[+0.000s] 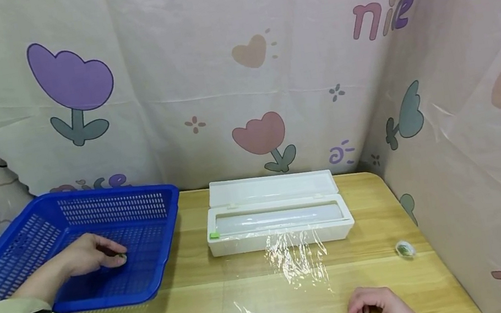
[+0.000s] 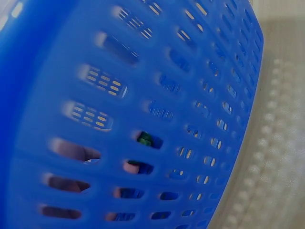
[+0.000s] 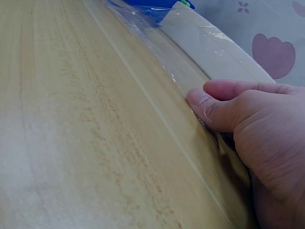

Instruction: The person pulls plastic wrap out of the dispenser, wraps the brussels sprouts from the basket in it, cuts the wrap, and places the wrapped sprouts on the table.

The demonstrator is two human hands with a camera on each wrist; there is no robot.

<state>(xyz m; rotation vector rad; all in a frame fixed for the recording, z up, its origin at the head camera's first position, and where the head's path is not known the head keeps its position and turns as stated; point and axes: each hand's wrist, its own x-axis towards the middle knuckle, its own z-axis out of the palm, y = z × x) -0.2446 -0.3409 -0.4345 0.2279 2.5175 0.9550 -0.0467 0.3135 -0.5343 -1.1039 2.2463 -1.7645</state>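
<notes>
My left hand (image 1: pixel 91 253) is inside the blue plastic basket (image 1: pixel 172 215), pinching a small, mostly hidden object (image 1: pixel 123 257) between thumb and fingertips. Through the basket's slots, the left wrist view shows a bit of something green (image 2: pixel 146 139) near the fingers. Clear cling film (image 1: pixel 274 292) stretches from a white dispenser box (image 1: pixel 285 239) toward the front of the table. At the film's near right corner my right hand (image 1: pixel 380 310) pinches its edge between thumb and finger, close above the tabletop. The box lid (image 1: pixel 271 187) stands raised at the back, and the film roll (image 1: pixel 281 217) shows inside.
A small round white-and-green item (image 1: pixel 405 249), with a shiny surface, lies near the right edge of the wooden table (image 1: pixel 370 236). Printed curtains (image 1: pixel 196 76) close off the back and sides. A green slider (image 1: pixel 214 235) sits at the box's left end.
</notes>
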